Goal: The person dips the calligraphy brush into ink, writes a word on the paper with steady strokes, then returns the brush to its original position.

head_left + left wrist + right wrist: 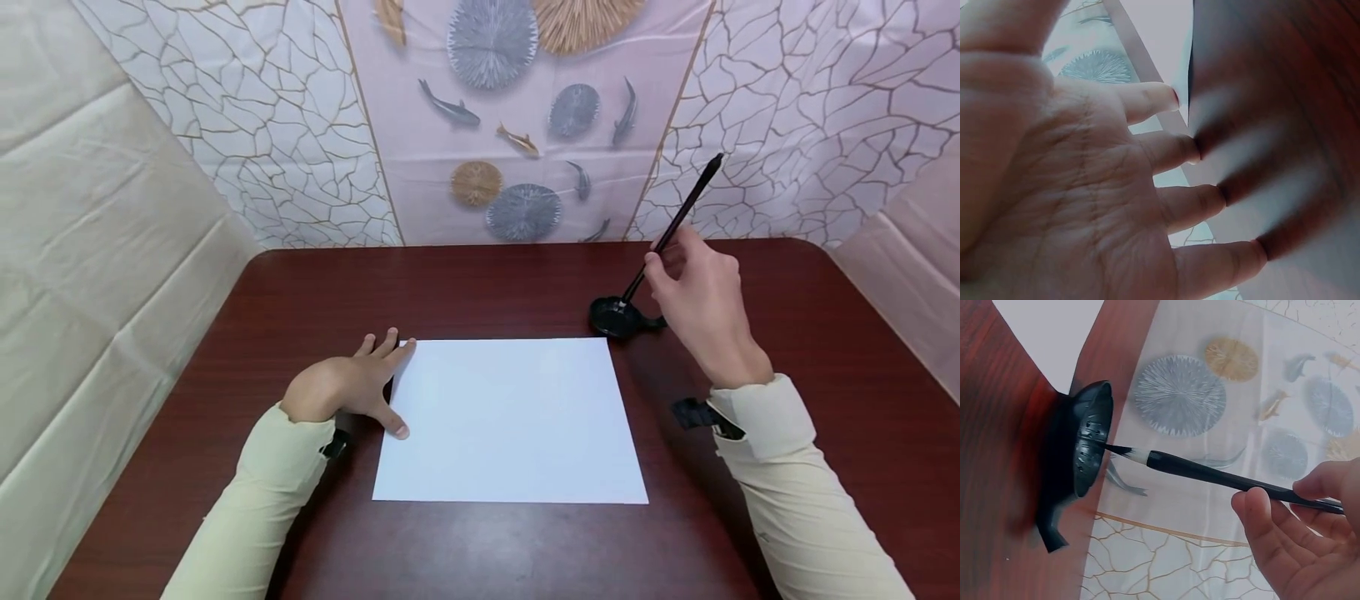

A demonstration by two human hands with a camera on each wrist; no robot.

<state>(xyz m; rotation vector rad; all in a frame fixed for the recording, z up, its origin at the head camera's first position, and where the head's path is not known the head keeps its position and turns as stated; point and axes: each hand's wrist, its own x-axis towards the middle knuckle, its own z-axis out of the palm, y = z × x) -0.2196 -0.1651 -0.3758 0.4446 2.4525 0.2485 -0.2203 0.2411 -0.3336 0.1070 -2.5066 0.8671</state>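
Note:
A white sheet of paper lies flat on the dark red table. My left hand rests at its left edge, fingers spread and straight, with thumb and a fingertip on the sheet. In the left wrist view the fingertips meet the table top. My right hand pinches a black brush by its handle, tilted with the bristles down. Those bristles, black at the tip and white near the handle, are at the inner side of a small black dish with a short handle, just beyond the paper's far right corner.
The table has a far edge close behind the dish. Patterned cloth with fish and round shapes hangs behind it, and plain pale cloth hangs at the left. Dark straps show at both cuffs.

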